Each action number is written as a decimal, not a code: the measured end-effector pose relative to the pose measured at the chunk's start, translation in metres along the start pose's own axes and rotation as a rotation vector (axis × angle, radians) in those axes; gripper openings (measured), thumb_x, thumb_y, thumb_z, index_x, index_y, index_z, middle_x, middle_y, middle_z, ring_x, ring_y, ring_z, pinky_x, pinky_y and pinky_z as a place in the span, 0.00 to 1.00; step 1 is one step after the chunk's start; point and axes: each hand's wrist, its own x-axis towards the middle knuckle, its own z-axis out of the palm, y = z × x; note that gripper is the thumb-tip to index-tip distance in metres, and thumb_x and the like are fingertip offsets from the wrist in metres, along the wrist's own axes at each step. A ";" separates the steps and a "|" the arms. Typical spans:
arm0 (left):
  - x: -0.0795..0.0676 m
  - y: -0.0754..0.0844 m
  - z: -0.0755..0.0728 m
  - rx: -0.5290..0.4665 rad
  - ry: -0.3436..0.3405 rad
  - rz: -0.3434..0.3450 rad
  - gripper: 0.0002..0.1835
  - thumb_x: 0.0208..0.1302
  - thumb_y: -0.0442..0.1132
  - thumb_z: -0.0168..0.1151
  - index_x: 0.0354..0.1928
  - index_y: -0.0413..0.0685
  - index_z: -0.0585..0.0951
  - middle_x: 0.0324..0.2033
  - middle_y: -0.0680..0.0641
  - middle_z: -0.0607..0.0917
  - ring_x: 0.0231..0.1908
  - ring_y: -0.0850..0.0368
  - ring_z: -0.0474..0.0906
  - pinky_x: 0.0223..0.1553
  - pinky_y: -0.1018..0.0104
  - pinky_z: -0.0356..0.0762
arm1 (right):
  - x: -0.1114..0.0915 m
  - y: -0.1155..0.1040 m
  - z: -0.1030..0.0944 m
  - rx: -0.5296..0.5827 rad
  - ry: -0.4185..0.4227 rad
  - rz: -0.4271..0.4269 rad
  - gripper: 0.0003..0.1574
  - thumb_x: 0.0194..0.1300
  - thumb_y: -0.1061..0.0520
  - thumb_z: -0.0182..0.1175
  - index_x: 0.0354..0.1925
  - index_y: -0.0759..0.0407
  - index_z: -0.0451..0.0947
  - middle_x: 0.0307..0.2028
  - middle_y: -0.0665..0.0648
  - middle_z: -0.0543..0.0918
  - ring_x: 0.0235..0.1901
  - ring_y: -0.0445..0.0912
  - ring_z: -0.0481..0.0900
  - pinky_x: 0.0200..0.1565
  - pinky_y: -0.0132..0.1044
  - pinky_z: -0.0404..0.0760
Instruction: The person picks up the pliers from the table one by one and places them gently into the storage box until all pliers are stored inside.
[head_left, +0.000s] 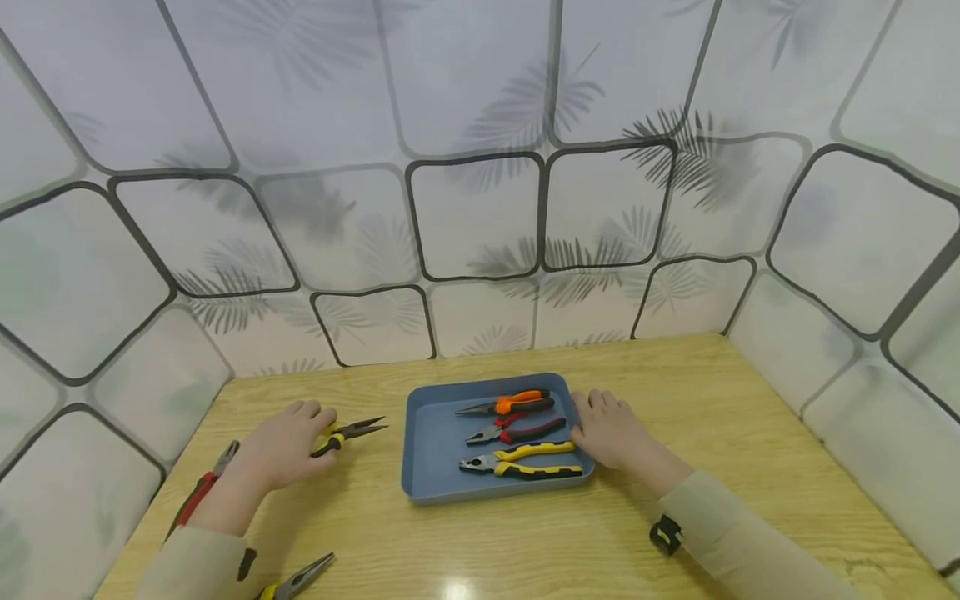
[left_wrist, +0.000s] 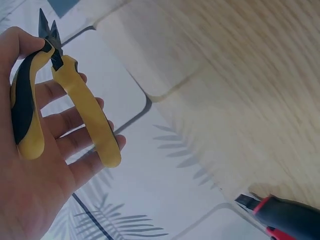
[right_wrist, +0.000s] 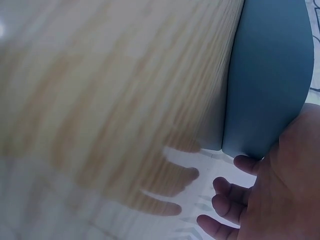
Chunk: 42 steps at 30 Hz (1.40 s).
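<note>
Leafy walls (head_left: pixel 480 212) are standing round a wood table (head_left: pixel 750 417). Red pliers (head_left: pixel 198 494) are lying at the left. Next, the left hand (head_left: pixel 281 442) is gripping yellow pliers (head_left: pixel 341 435) by both handles, left of the tray (head_left: pixel 431 433). They could be slipping out if the fingers loosen, or bumping the tray if swinging low. Their tips are pointing right and a bit far, their long side running left to right. The right hand (head_left: pixel 613 429) is touching the tray's right edge, fingers loose.

head: forward-down | wrists: close on fingers (left_wrist: pixel 67 120) | head, right wrist share tray (head_left: pixel 435 437)
</note>
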 end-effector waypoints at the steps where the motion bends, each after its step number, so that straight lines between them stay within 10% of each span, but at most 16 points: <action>1: 0.000 0.001 -0.001 0.007 0.009 0.003 0.23 0.55 0.56 0.62 0.48 0.50 0.74 0.38 0.49 0.74 0.35 0.55 0.71 0.31 0.57 0.71 | 0.000 0.000 -0.001 -0.003 -0.006 0.002 0.36 0.66 0.47 0.49 0.66 0.64 0.59 0.47 0.66 0.70 0.47 0.58 0.68 0.44 0.54 0.69; 42: 0.013 0.052 -0.019 0.083 0.136 0.110 0.21 0.53 0.57 0.61 0.42 0.53 0.73 0.32 0.53 0.70 0.32 0.56 0.67 0.30 0.62 0.67 | 0.000 0.000 0.000 -0.059 0.021 -0.003 0.35 0.65 0.46 0.50 0.63 0.64 0.61 0.42 0.64 0.69 0.40 0.54 0.65 0.37 0.48 0.66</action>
